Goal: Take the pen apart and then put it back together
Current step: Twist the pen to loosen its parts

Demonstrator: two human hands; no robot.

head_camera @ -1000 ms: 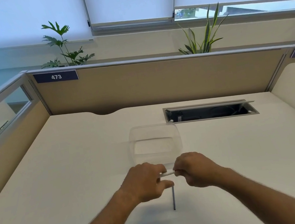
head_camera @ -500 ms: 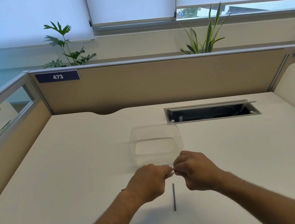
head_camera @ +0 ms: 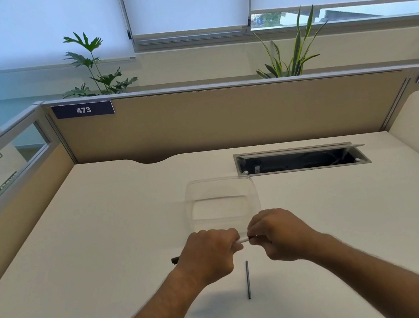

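Observation:
Both hands hold a white pen barrel [head_camera: 243, 240] level above the desk. My left hand [head_camera: 209, 256] is closed round most of it, and a dark end of the pen [head_camera: 175, 260] sticks out past the hand's left side. My right hand [head_camera: 278, 234] pinches the barrel's right end, where a small dark part shows between the fingertips. A thin dark refill [head_camera: 247, 279] lies loose on the desk just below the hands, pointing toward me.
A clear plastic container [head_camera: 221, 201] stands on the white desk [head_camera: 106, 245] right behind the hands. An open cable hatch [head_camera: 300, 161] is set into the desk at the back right. Beige partitions [head_camera: 223, 117] close off the back and left.
The hands have drawn closer together on the barrel, so less white shows between them. A dark end now sticks out left of my left hand. The refill has not moved.

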